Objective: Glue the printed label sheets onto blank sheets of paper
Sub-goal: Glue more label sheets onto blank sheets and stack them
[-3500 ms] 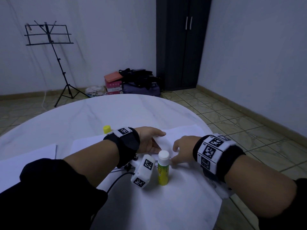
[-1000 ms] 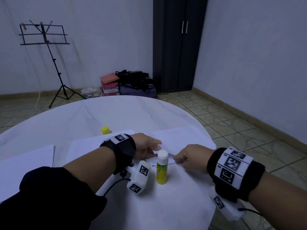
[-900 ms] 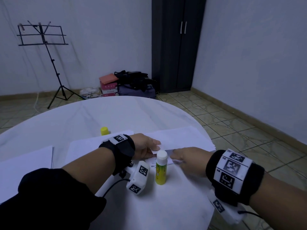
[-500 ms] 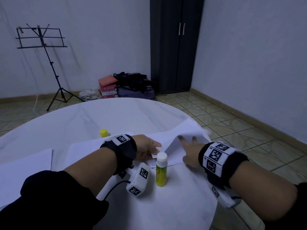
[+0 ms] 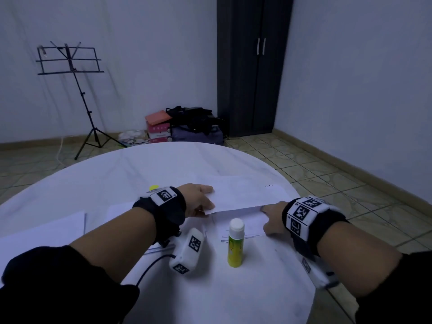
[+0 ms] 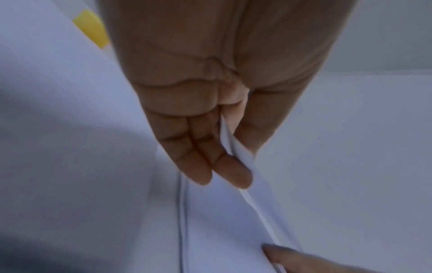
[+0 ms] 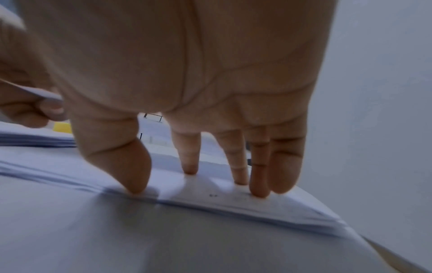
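Filling most of the head view, the round white table (image 5: pixel 163 174) carries everything; beyond it stand a dark wardrobe (image 5: pixel 252 66), a black music stand (image 5: pixel 70 66) and a heap of boxes and bags (image 5: pixel 184 125) on the tiled floor; a pile of blank sheets (image 5: pixel 42 232) lies at the table's left edge, well apart from the hands; the top sheet (image 5: pixel 245 195) of the pile by the right rim is lifted along its near edge, faint print showing at its far corner; the left hand (image 5: pixel 198 199) pinches that sheet's left corner between thumb and fingers; the right hand (image 5: pixel 272 218) is released, its straight fingers (image 7: pixel 259 177) and thumb pressing down on the stack of sheets (image 7: pixel 257 208) beneath; the glue stick (image 5: pixel 235 243) stands upright, capped white, just in front of the stack between the two wrists; a small yellow cap (image 5: pixel 153 187) sits behind the left wrist
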Available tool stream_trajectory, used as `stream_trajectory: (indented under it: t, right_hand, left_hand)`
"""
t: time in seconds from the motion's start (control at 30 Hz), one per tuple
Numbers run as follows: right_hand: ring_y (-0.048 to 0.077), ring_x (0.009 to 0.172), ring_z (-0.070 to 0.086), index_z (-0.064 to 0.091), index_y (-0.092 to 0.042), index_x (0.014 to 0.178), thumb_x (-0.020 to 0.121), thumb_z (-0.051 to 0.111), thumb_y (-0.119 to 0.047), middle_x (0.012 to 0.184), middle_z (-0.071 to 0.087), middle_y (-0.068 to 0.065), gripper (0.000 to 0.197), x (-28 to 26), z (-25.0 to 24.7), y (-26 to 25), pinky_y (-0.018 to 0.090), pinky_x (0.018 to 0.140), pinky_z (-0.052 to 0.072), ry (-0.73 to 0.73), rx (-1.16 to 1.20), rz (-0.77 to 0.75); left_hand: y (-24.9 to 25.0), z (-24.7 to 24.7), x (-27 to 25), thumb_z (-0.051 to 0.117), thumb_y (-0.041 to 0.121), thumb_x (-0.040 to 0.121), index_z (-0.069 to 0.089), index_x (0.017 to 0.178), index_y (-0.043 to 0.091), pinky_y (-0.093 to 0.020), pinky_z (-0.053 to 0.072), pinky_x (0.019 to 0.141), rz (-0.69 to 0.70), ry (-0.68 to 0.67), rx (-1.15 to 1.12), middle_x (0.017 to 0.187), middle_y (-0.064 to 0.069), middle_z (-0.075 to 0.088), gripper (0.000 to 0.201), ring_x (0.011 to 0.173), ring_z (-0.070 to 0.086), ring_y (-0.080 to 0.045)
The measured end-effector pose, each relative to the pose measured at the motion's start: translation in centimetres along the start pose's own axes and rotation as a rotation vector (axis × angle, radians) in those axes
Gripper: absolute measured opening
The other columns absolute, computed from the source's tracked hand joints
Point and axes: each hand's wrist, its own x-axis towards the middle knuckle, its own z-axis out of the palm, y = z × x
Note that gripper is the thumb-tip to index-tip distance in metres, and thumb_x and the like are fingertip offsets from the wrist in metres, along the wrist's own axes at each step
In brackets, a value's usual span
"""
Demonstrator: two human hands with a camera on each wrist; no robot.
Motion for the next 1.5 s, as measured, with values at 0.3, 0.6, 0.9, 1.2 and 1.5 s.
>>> stream_trajectory:
  t: [0.3, 0.6, 0.9, 1.2, 1.5]
  right_hand:
    - [0.033, 0.097, 0.060, 0.062, -0.021, 0.092, 0.042, 0.060, -0.061, 0.105, 0.062, 0.009, 0.065, 3.7, 2.4, 1.9, 0.044, 0.089, 0.050, -0.102, -0.006, 0.103]
    - [0.016, 0.098, 0.052, 0.049, -0.035, 0.123, 0.050, 0.084, -0.045, 0.117, 0.055, -0.001, 0.081, -6.2, 1.5, -3.4, 0.025, 0.073, 0.040, -0.115, 0.683, -0.124]
    - [0.020, 0.067, 0.046, 0.053, -0.010, 0.099, 0.092, 0.054, -0.025, 0.076, 0.049, 0.003, 0.016, -9.1, 1.9, -6.6, 0.029, 0.067, 0.037, 0.134, 0.722, -0.083]
    - [0.022, 0.065, 0.048, 0.025, -0.013, 0.124, 0.093, 0.045, -0.027, 0.086, 0.048, 0.008, 0.039, -11.7, -0.2, -12.2, 0.024, 0.049, 0.034, 0.216, 0.809, -0.061]
    - [0.021, 0.071, 0.051, 0.060, -0.006, 0.078, 0.079, 0.068, -0.024, 0.074, 0.053, 0.004, 0.019, -13.2, -1.6, -18.4, 0.027, 0.059, 0.038, 0.357, 0.747, -0.334]
  left_hand:
    - [-0.8, -5.5, -7.2, 0.050, -0.016, 0.087, 0.047, 0.137, 0.014, -0.027, 0.055, 0.048, 0.024, 0.157, 0.039, 0.076, -0.011, 0.059, 0.059, 0.049, 0.056, -0.017]
    - [-6.4, -10.6, -16.0, 0.044, -0.018, 0.085, 0.058, 0.125, 0.007, -0.031, 0.048, 0.074, 0.007, 0.272, 0.039, 0.110, -0.013, 0.063, 0.049, 0.091, 0.059, -0.027]
    - [-10.2, -9.0, -20.9, 0.062, -0.001, 0.083, 0.056, 0.128, 0.023, -0.023, 0.051, 0.063, -0.140, 0.130, 0.602, 0.101, -0.003, 0.057, 0.052, 0.072, 0.056, -0.015]
    - [-12.2, -8.6, -22.6, 0.063, 0.051, 0.083, 0.026, 0.147, 0.037, -0.035, 0.024, 0.114, -0.085, 0.116, 1.364, 0.158, 0.008, 0.010, 0.076, 0.141, 0.021, -0.024]
    - [-12.8, -8.1, -21.7, 0.057, 0.062, 0.079, 0.035, 0.139, 0.042, -0.043, 0.034, 0.106, -0.060, 0.085, 1.415, 0.142, 0.012, 0.040, 0.067, 0.136, 0.027, -0.021]
